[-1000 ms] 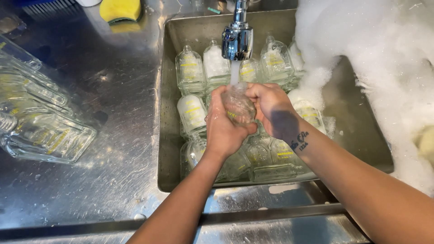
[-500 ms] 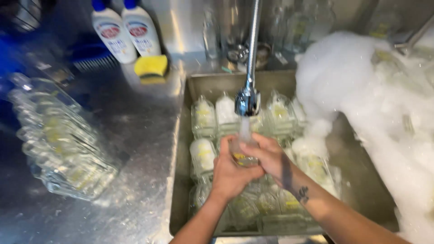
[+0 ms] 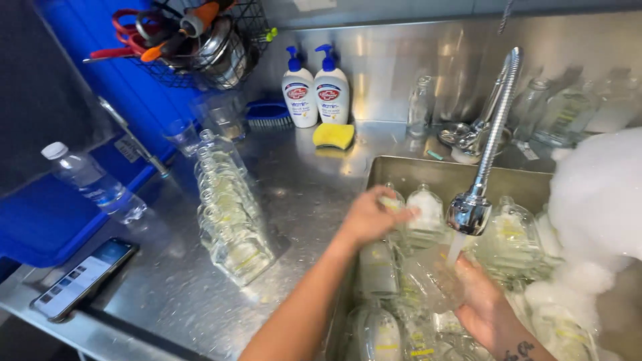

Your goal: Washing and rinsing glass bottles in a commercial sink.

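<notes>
In the steel sink (image 3: pixel 428 170), a clear glass bottle (image 3: pixel 431 284) under the running tap (image 3: pixel 469 212).
Right hand (image 3: pixel 485 304) grips it, neck tilted up-right; left hand (image 3: pixel 371 217), loosely curled, hovers over upright bottles (image 3: pixel 428 207) behind.

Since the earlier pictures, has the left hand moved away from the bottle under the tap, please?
Yes. The left hand has left the bottle and gone up-left of the tap, over the bottles at the sink's back; the right hand alone holds the bottle.

Yellow sponge (image 3: pixel 334 136) beside soap dispensers (image 3: pixel 314 93)
</notes>
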